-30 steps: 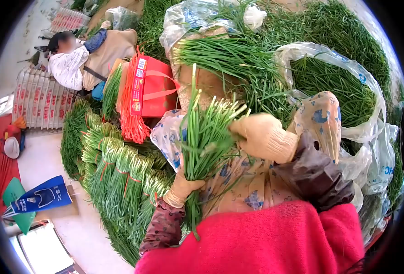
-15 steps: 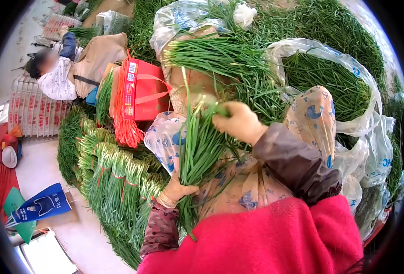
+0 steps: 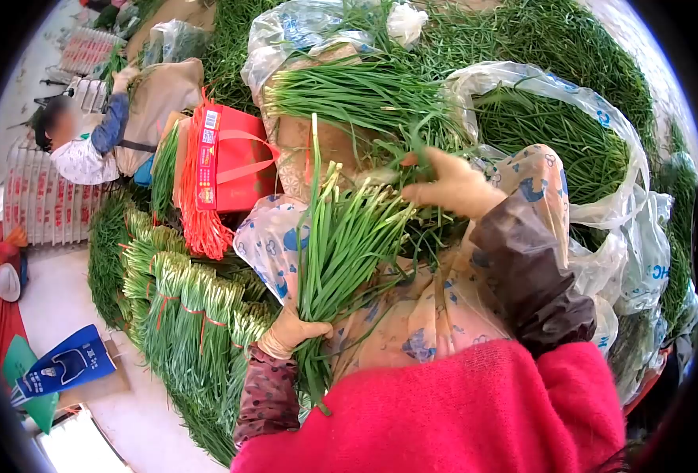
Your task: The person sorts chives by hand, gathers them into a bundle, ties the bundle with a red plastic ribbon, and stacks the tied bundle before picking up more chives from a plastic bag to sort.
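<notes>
My left hand [image 3: 292, 333], in a pale glove, is closed round the lower leafy part of a loose bunch of garlic chives [image 3: 347, 252]. The pale stem ends fan out up and to the right, and one stalk sticks up above the others. My right hand [image 3: 455, 185], also gloved, is just right of those stem ends, thumb and fingers apart and slightly blurred. Some blurred green leaf shows by its fingertips; I cannot make out whether it touches them. Behind the bunch, a pile of chives [image 3: 357, 91] lies with its pale ends to the left.
Tied chive bundles [image 3: 195, 296] are stacked at the left. A red bag [image 3: 242, 158] with orange-red ties [image 3: 205, 225] stands behind them. Clear plastic bags [image 3: 641, 150] of chives are at the right. Another person [image 3: 89, 150] sits at upper left. A blue-patterned plastic cover [image 3: 420, 315] drapes my lap.
My right hand has moved away to the right from the bunch, and its fingers have spread. The stem ends now fan out more. The other person's arm has moved.
</notes>
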Motion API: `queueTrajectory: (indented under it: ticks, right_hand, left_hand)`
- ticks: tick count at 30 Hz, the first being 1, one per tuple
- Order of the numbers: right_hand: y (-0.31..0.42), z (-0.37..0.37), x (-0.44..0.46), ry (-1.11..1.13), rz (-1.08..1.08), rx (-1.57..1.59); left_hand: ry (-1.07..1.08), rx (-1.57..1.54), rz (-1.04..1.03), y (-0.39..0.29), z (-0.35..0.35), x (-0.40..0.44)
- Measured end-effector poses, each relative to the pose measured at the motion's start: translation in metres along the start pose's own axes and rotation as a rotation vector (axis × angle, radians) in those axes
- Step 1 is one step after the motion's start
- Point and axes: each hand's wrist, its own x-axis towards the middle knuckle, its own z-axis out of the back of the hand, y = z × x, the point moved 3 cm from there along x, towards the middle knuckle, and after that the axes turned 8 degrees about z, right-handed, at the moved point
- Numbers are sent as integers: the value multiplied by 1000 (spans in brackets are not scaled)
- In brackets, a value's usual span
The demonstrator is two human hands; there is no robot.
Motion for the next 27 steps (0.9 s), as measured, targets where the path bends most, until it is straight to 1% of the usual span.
queueTrajectory:
  ticks: [1,3,5,7,8,9,11,12,13,15,16,17,19,20,21,23,24,25,27]
  right_hand:
    - [10,-11,-2,-84,178,-196]
    - [26,-24,-5,39,30,-303]
    - [21,-33,-3,-1,26,-336]
    - [5,-39,0,-75,79,-95]
    - [2,-38,-2,-148,137,-199]
    - [0,-35,-2,-150,133,-203]
    - [-8,-33,0,75,-7,163]
    - [-5,-30,-4,104,-49,272]
    - [-7,-29,-5,105,-52,270]
    - [-12,-18,-7,-39,48,364]
    - [-15,-7,-6,-98,-76,426]
    - [-22,4,-4,-206,-112,494]
    - [-27,15,5,-303,-61,587]
    - [-30,23,4,-202,-161,398]
    - [-2,22,1,1,-184,331]
    - [-9,8,15,397,9,135]
    - [1,0,19,573,-49,40]
    - [-7,-13,30,645,80,21]
    - [-10,-34,39,826,164,225]
  left_hand:
    - [12,16,17,1,1,0]
    - [8,30,15,4,3,1]
    - [8,47,11,4,7,2]
    - [23,29,21,5,6,1]
    - [2,45,24,3,4,0]
    - [7,43,24,4,7,0]
    - [66,50,75,9,12,2]
    - [43,17,44,-1,3,-2]
    - [44,13,45,-1,6,1]
    - [138,73,51,3,12,5]
    - [151,86,89,4,15,6]
    - [152,85,89,5,18,6]
    - [208,99,145,6,21,6]
    - [214,103,146,4,23,7]
    - [232,119,167,2,23,8]
    - [256,139,190,-2,19,8]
    - [258,154,194,-6,16,9]
    - [260,171,197,-10,15,10]
    - [303,202,227,-10,19,11]
